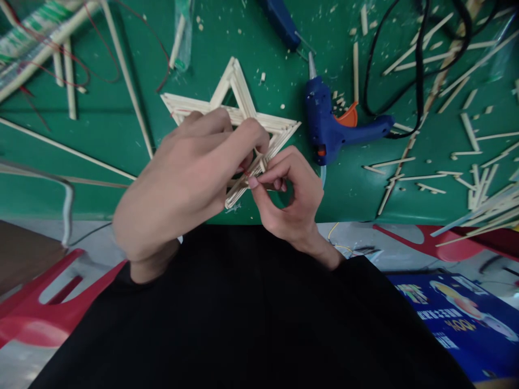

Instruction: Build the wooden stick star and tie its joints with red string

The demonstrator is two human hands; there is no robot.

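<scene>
A star [242, 89] built from thin wooden sticks lies on the green tabletop, partly hidden beneath my hands. My left hand [194, 167] reaches across its left and middle, fingers curled down over the sticks; their tips are mostly hidden. At the star's lower right arm, the thumb and index finger of my right hand [292, 189] are pinched together at a short bit of red thread [246, 173]. A small stick piece [263, 164] shows just above that pinch.
A blue glue gun [324, 119] with an orange trigger lies right of the star; its black cable [419, 70] loops behind. Blue-handled pliers [281, 24] lie at the top. Loose sticks [480, 183] scatter rightward. Red thread [87, 70] and long sticks [125, 75] lie left.
</scene>
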